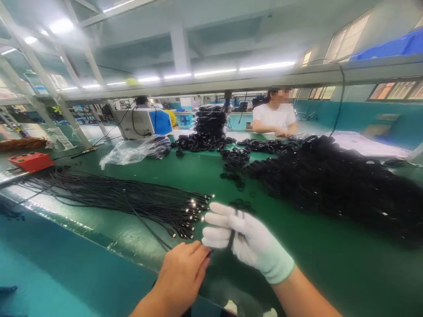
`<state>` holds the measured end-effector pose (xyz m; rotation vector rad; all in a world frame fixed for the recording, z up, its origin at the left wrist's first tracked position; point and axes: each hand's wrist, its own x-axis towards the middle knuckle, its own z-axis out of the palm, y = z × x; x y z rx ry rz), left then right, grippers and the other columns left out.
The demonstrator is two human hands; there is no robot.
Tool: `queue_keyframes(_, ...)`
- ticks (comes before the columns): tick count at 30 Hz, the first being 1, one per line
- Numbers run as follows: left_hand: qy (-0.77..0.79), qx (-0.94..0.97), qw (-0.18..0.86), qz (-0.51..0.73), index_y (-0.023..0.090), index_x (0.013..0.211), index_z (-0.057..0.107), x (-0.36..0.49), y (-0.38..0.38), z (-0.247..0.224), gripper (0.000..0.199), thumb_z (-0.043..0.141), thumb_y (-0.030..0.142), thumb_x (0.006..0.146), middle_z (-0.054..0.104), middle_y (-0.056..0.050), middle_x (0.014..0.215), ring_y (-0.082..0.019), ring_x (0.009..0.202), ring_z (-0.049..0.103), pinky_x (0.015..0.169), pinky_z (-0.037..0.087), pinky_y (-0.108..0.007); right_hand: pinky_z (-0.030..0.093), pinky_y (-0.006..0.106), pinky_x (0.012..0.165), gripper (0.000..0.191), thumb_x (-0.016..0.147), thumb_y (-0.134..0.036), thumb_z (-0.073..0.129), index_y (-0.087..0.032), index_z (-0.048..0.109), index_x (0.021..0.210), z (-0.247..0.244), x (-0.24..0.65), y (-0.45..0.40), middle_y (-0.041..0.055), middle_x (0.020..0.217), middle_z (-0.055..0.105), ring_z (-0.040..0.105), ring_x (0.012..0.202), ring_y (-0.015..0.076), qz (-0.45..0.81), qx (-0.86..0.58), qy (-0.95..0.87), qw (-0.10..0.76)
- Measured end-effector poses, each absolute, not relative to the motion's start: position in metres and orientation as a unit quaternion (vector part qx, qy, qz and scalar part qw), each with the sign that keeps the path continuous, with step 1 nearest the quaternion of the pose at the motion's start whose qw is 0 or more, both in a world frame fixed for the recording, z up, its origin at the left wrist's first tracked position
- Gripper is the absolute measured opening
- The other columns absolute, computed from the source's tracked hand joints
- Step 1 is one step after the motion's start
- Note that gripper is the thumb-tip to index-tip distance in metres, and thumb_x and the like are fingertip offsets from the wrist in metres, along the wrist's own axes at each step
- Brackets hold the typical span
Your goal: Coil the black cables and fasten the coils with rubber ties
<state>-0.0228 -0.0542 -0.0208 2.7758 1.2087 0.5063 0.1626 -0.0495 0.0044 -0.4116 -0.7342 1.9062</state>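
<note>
Maybe the cord (231, 238) pinched by left hand (183, 270) and right hand (253, 244) could be snagged by wires (115, 193) at ten o'clock if yanked.

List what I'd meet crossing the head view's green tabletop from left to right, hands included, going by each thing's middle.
Red box, bundle of black cables, bare left hand, gloved right hand, big heap of black coils.

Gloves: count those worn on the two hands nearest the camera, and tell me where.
1. The white glove is on the right hand; the left hand is bare. Both hands are in view, so no worn glove is hidden there.
</note>
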Motion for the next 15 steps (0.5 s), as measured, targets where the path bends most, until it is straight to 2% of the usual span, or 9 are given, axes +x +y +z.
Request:
queue_keyframes(4, 0.346, 0.919, 0.006, 0.191, 0.020, 0.073, 0.059, -0.016, -0.064, -0.004, 0.020, 0.045, 0.020, 0.088, 0.062, 0.000, 0.068, -0.015, 0.058, 0.053, 0.056, 0.034, -0.027, 0.046, 0.039, 0.085, 0.039, 0.079, -0.023, 0.066, -0.013, 0.054, 0.114, -0.009, 0.159, -0.050, 0.0129, 0.103, 0.065, 0.065, 0.087, 0.0198, 0.789, -0.220, -0.310, 0.483)
queue_keyframes(7, 0.320, 0.923, 0.036, 0.212, 0.020, 0.073, 0.061, -0.023, -0.043, 0.020, 0.014, 0.060, 0.029, 0.082, 0.062, 0.001, 0.069, -0.014, 0.065, 0.053, 0.062, 0.035, -0.027, 0.046, 0.039, 0.081, 0.034, 0.080, -0.024, 0.065, -0.008, 0.057, 0.109, -0.020, 0.155, -0.055, 0.0141, 0.093, 0.066, 0.064, 0.083, 0.0203, 0.834, -0.185, -0.339, 0.394)
queue_keyframes(10, 0.308, 0.901, 0.217, 0.214, 0.018, 0.074, 0.065, -0.027, -0.019, 0.036, 0.010, 0.070, 0.028, 0.074, 0.064, 0.001, 0.073, -0.013, 0.070, 0.055, 0.066, 0.040, -0.023, 0.045, 0.047, 0.080, 0.040, 0.076, -0.031, 0.068, -0.005, 0.058, 0.104, -0.024, 0.149, -0.061, 0.0128, 0.085, 0.063, 0.063, 0.078, 0.0223, 0.881, -0.113, -0.334, 0.315)
queue_keyframes(13, 0.298, 0.826, 0.428, 0.213, 0.014, 0.074, 0.066, -0.022, -0.004, 0.028, 0.012, 0.071, 0.025, 0.071, 0.064, 0.000, 0.072, -0.012, 0.067, 0.057, 0.061, 0.043, -0.020, 0.044, 0.049, 0.079, 0.042, 0.072, -0.033, 0.071, -0.007, 0.057, 0.102, -0.024, 0.143, -0.065, 0.0072, 0.078, 0.059, 0.061, 0.073, 0.0199, 0.902, -0.078, -0.304, 0.295)
queue_keyframes(15, 0.303, 0.803, 0.466, 0.216, 0.012, 0.077, 0.066, -0.020, 0.001, 0.015, 0.015, 0.063, 0.026, 0.078, 0.065, -0.002, 0.073, -0.012, 0.067, 0.058, 0.059, 0.044, -0.020, 0.043, 0.047, 0.079, 0.041, 0.071, -0.033, 0.071, -0.009, 0.056, 0.101, -0.022, 0.140, -0.065, 0.0019, 0.073, 0.054, 0.058, 0.067, 0.0161, 0.906, -0.058, -0.300, 0.293)
